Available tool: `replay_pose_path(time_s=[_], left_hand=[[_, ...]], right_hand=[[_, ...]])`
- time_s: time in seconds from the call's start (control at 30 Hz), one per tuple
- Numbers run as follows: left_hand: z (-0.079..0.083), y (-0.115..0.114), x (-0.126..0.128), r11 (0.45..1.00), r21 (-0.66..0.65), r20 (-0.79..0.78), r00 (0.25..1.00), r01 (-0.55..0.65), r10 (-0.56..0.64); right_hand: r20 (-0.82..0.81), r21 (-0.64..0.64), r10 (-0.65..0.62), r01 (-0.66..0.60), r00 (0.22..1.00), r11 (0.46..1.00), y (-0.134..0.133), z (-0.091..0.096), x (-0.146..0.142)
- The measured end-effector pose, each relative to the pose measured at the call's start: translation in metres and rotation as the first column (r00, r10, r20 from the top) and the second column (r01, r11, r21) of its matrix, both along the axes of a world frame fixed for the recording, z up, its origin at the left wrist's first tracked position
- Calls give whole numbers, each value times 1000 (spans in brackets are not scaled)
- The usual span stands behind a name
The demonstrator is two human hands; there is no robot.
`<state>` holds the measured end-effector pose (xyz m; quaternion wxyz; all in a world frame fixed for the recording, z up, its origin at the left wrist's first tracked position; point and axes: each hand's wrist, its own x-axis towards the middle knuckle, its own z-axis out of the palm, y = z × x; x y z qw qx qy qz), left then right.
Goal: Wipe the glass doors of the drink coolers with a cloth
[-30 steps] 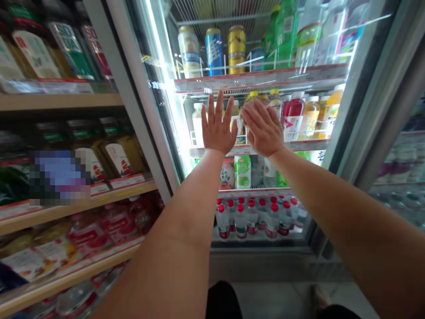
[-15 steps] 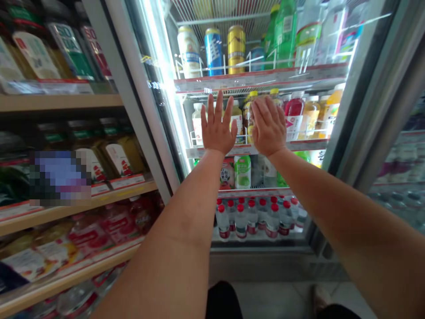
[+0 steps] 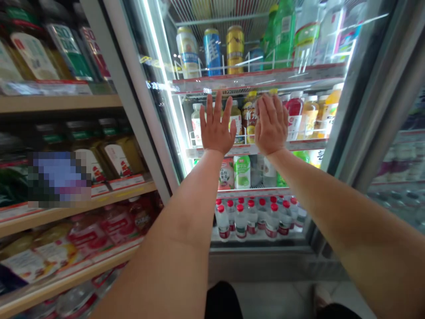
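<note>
My left hand (image 3: 217, 128) is raised with spread fingers, its palm toward the glass door (image 3: 158, 106) of a lit drinks cooler. Beside it, my right hand (image 3: 271, 126) is also up at the glass, its fingers pressed together and slightly bent. Whatever lies under the right palm is hidden. Behind the hands stand bottled drinks: a brown-labelled bottle (image 3: 249, 116) between them, and a red drink bottle (image 3: 294, 113) just right of the right hand. Whether both palms touch the glass I cannot tell for certain.
Cans (image 3: 235, 49) and a green bottle (image 3: 284, 33) fill the upper cooler shelf; red-capped water bottles (image 3: 241, 221) stand at the bottom. On the left, a wooden shelf (image 3: 59, 104) holds more bottles. A metal door frame (image 3: 375, 115) runs down the right.
My right hand has slid slightly to the right, uncovering more of the brown-labelled bottle. My left hand stays in nearly the same place, fingers still spread.
</note>
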<state>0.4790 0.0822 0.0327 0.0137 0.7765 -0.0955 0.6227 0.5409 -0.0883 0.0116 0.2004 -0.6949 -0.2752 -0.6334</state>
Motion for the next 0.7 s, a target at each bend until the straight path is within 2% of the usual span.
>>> replay_pose_path(time_s=[0.1,0.17,0.23,0.3,0.37,0.43,0.5,0.57,0.63,0.7], left_hand=[[0,1,3,999,11,14,999,-35,35],[0,2,5,998,18,24,998,-54,54],[-1,3,6,998,21,36,998,-51,50],[-1,3,6,999,21,48,998,-34,33],[-1,2,5,1000,11,40,999,-13,13],[0,2,3,1000,0,21,1000,-8,8],[0,1,1,1000,-3,8,1000,-17,17],[1,0,-1,1000,-6,-5,1000,-17,17],[1,-1,-3,1000,-22,-24,1000,5,-6],[1,-1,-4,999,-35,-34,999,31,-32]], right_hand=[[41,-252,60,-48,997,967,-1,-3,-4],[40,-325,81,-64,996,944,-1,-5,-4],[42,-235,56,-44,998,971,0,-5,-1],[21,-20,-2,3,1000,1000,1,-4,3],[-34,167,-40,45,999,985,2,-3,7],[-81,206,-34,51,996,977,1,-2,6],[-76,110,-7,15,997,994,0,-3,2],[-38,-79,39,-42,998,996,-1,-6,-3],[-5,-252,82,-81,997,964,-2,-8,-7],[14,-313,93,-84,996,946,-2,-10,-9]])
